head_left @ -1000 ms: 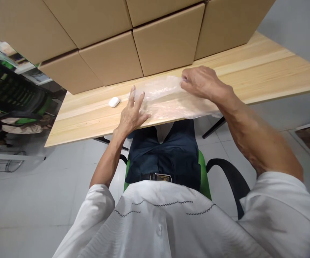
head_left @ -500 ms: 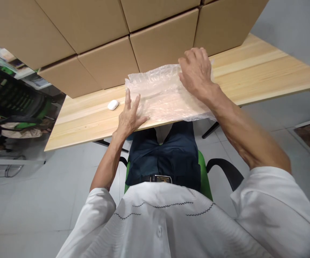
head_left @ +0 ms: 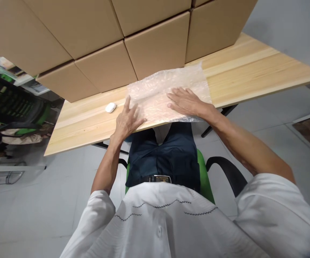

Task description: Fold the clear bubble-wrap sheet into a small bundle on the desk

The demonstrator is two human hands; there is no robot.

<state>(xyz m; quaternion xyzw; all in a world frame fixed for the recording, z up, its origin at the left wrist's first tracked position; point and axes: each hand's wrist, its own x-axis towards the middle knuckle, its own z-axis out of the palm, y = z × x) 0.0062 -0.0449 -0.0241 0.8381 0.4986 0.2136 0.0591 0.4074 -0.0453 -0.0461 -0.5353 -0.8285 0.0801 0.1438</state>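
A clear, crinkled plastic sheet point(head_left: 155, 98) with a pinkish tint lies spread on the light wooden table point(head_left: 251, 71), its near side along the front edge. My left hand point(head_left: 127, 121) rests on its left end with the fingers apart. On the right part of the sheet my right hand point(head_left: 185, 102) lies flat, fingers stretched out toward the left. Neither hand grips anything. A small white rounded case point(head_left: 110, 107) sits on the wood to the left of my left hand.
Large cardboard boxes point(head_left: 157, 46) stand stacked along the back of the table, close behind the sheet. A green and black chair point(head_left: 12, 107) is at the far left. A black armrest point(head_left: 228, 173) is beside me on the right.
My right hand has come down from the sheet's far right corner toward me and now lies flat, where its fingers were bent before. My left hand has stayed at the left end.
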